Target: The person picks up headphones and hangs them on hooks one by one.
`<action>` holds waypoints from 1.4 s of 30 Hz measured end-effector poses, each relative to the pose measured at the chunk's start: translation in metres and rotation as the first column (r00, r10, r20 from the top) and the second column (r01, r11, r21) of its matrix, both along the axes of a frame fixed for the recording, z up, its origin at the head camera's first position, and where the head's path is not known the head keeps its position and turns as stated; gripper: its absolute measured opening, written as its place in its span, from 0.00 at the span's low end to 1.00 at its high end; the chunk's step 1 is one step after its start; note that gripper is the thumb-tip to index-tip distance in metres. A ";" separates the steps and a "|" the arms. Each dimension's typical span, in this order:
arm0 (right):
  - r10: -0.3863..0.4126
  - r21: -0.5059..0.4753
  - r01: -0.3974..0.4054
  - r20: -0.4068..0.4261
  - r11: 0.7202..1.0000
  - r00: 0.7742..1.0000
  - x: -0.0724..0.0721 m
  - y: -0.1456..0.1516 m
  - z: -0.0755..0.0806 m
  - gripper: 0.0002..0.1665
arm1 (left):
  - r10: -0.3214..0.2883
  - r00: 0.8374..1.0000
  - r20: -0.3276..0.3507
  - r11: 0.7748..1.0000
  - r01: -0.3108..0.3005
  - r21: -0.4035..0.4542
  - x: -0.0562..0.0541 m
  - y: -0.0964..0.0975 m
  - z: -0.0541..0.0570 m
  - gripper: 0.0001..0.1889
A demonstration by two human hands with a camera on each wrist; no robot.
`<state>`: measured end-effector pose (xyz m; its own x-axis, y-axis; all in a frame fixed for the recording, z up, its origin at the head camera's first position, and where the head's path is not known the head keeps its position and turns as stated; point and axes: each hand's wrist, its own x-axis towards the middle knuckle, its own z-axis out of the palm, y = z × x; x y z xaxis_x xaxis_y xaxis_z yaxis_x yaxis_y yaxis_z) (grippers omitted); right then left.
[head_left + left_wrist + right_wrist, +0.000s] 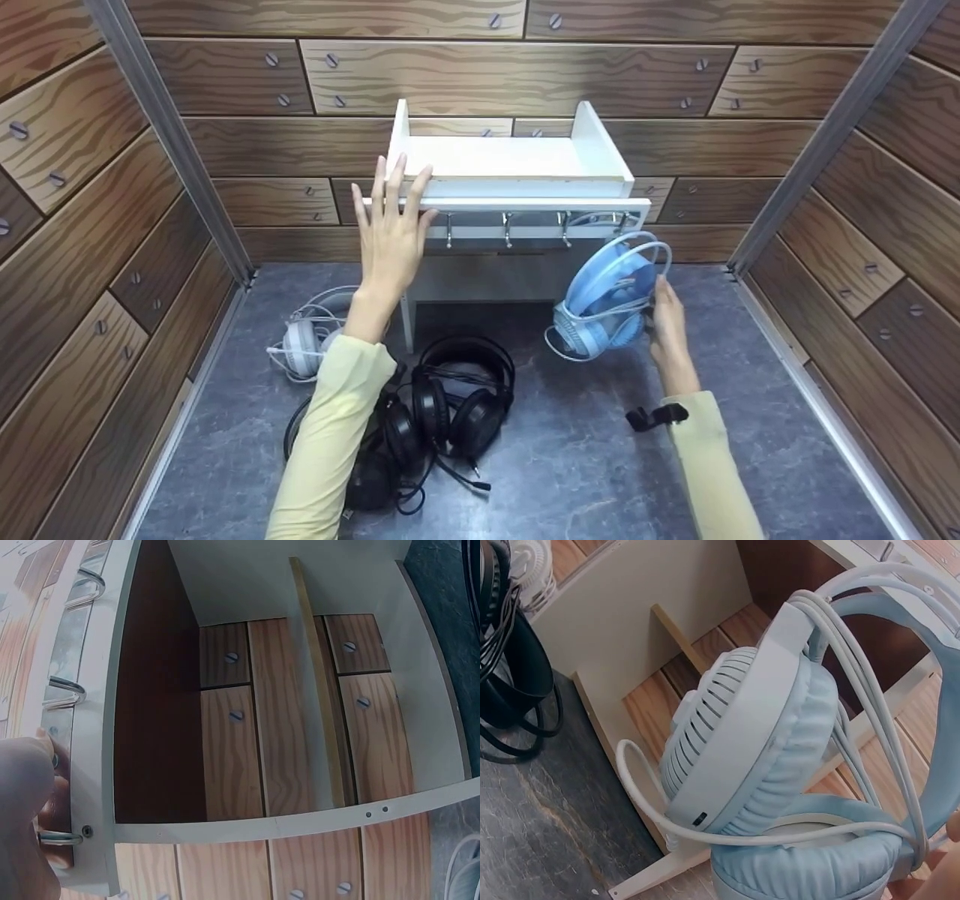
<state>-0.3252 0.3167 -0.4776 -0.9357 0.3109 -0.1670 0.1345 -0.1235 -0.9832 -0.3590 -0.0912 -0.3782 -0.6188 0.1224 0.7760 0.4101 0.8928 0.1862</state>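
Observation:
My left hand point(391, 240) rests on the left end of the hook rail of a white rack point(491, 156), fingers straight and spread. In the left wrist view this hand point(30, 810) lies against the rail beside a metal hook point(60, 838). My right hand point(667, 330) grips a pair of light blue headphones point(589, 330) by their right side, just below the rack's right end. Their cable is looped around the ear cups, as the right wrist view shows. The headband point(660, 251) stands close to the rightmost hook; whether they touch I cannot tell.
Several black headphones point(480, 424) lie on the grey floor in front of the rack, partly behind my left sleeve. White headphones point(301, 346) with a tangled cable lie left of the rack. Wood-patterned walls point(517, 79) enclose the space.

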 end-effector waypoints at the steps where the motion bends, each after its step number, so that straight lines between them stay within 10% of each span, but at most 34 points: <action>1: -0.009 -0.001 0.009 -0.005 1.000 1.000 0.001 -0.001 0.000 0.40 | -0.001 1.000 0.002 1.000 0.001 0.000 0.000 0.000 0.000 0.27; 18: -0.067 0.238 0.093 -0.116 0.967 0.991 0.022 -0.008 0.015 0.36 | -0.003 1.000 0.018 1.000 0.003 -0.002 0.001 0.000 0.000 0.27; 27: -0.116 0.201 0.154 -0.189 0.967 0.975 0.035 -0.014 0.020 0.33 | -0.002 1.000 0.032 1.000 0.002 -0.005 0.002 0.000 0.001 0.28; 42: -0.323 0.055 0.428 -0.573 0.902 0.754 0.069 -0.036 0.024 0.21 | -0.001 1.000 0.028 1.000 0.001 -0.006 0.001 -0.001 0.000 0.27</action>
<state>-0.2561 0.2804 -0.4534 -0.6553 0.6303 0.4164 -0.4418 0.1273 -0.8880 -0.3580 -0.0920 -0.3777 -0.6402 0.1277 0.7575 0.4055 0.8937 0.1921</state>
